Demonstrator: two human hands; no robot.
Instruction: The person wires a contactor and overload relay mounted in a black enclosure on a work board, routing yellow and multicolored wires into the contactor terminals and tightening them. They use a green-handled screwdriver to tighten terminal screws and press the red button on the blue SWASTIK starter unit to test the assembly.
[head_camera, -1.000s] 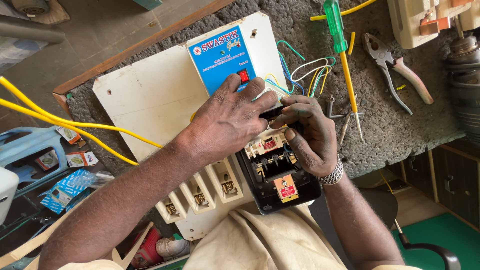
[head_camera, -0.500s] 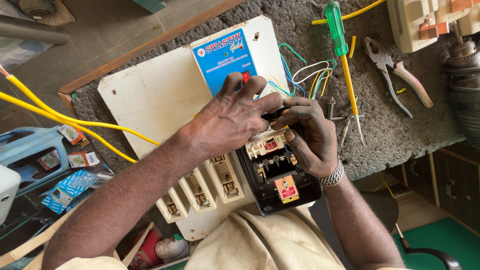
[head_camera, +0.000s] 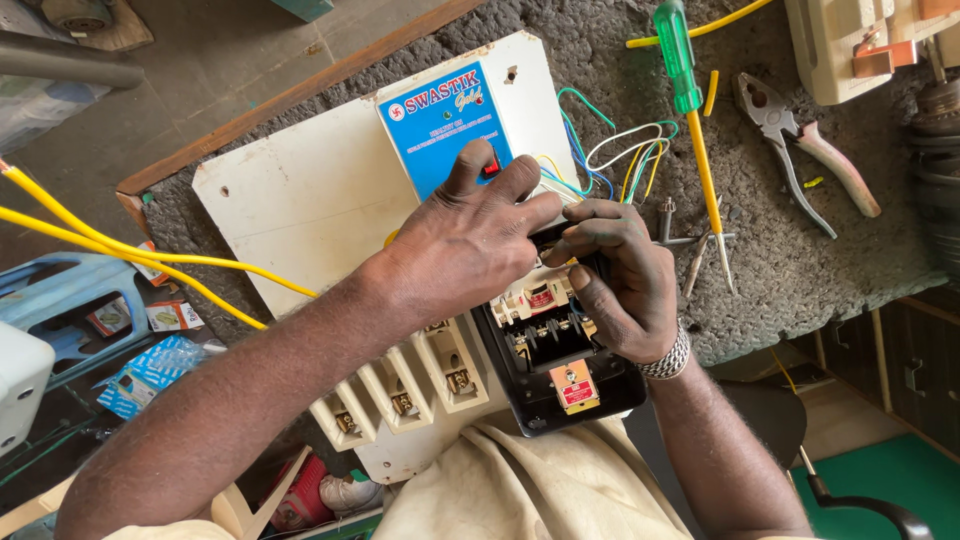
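Observation:
A white electrical panel board (head_camera: 300, 195) lies on a grey rough-topped bench. On it sit a blue-faced box (head_camera: 440, 125) with a red switch, three cream fuse holders (head_camera: 400, 395) and a black open switch unit (head_camera: 560, 370). My left hand (head_camera: 470, 245) rests over the board's middle, fingers pinched at the top of the black unit. My right hand (head_camera: 620, 275) grips the black unit's upper right side, thumb pressing inward. Coloured wires (head_camera: 620, 160) fan out just above both hands.
A green-handled screwdriver (head_camera: 690, 100) and pliers (head_camera: 800, 150) lie on the bench to the right. Small metal bits (head_camera: 690, 245) lie near my right hand. Yellow cables (head_camera: 120, 245) run off left. A cream block (head_camera: 850, 45) stands at top right. Boxes and packets lie on the floor at left.
Both hands stay at the black switch unit with small finger shifts. The view has drifted slightly, so the board sits a little lower and to the right.

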